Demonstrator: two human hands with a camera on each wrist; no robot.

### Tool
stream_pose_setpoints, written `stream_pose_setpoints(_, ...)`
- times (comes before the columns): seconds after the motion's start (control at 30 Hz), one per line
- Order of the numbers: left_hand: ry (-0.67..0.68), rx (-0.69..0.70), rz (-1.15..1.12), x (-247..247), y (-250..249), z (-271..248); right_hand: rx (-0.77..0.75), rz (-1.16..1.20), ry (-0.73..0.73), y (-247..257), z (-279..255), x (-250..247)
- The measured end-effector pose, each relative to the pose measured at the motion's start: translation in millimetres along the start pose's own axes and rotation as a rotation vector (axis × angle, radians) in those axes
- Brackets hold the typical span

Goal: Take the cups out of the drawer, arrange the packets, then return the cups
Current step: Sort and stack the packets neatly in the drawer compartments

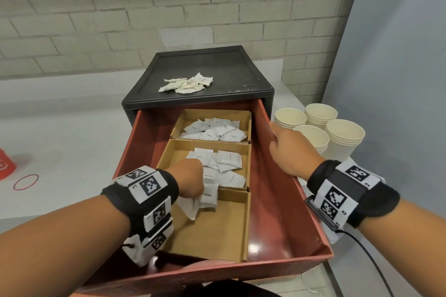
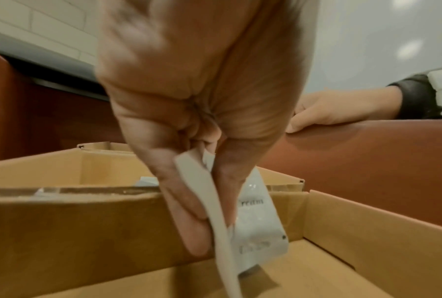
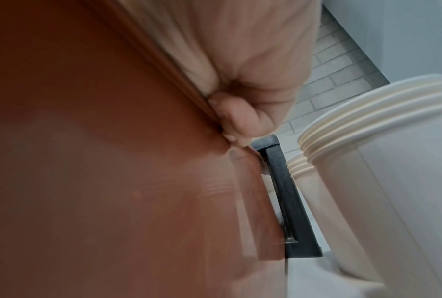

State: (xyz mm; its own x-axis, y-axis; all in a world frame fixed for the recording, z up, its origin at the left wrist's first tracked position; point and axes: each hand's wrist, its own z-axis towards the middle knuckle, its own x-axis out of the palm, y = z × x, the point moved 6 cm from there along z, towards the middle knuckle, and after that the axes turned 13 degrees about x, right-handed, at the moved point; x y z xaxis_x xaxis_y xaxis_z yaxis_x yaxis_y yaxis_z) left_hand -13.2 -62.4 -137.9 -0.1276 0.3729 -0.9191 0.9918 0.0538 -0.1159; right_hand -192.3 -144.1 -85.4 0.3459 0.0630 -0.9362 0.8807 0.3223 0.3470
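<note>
The red-brown drawer stands pulled out of a black cabinet. Inside it sit three cardboard trays: the far tray and the middle tray hold white packets, the near tray is almost bare. My left hand pinches a few white cream packets over the near tray. My right hand grips the drawer's right wall. Several stacks of paper cups stand on the counter right of the drawer.
Crumpled white packets lie on the cabinet's top. A red object and a red rubber band lie on the counter at far left. A brick wall runs behind. A cable hangs from my right wristband.
</note>
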Motion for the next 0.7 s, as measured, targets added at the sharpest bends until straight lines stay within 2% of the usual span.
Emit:
stream_pose_setpoints(0.23,0.004,-0.047,-0.044,2.2,8.1,-2.4,0.005,0.002,0.01,0.6,-1.0,-0.3)
stream_pose_setpoints(0.37,-0.01,-0.026,-0.09,-0.3,2.4,-4.6,0.009,-0.006,0.001,1.2,-1.1,-1.2)
stream_pose_setpoints(0.6,-0.119,0.04,-0.227,-4.7,-28.3,11.2,0.0,0.015,0.008,2.3,-1.0,-2.6)
stream_pose_setpoints(0.7,-0.117,0.055,-0.261,-5.5,-34.8,14.9,0.001,0.038,0.006,2.4,0.4,-2.6)
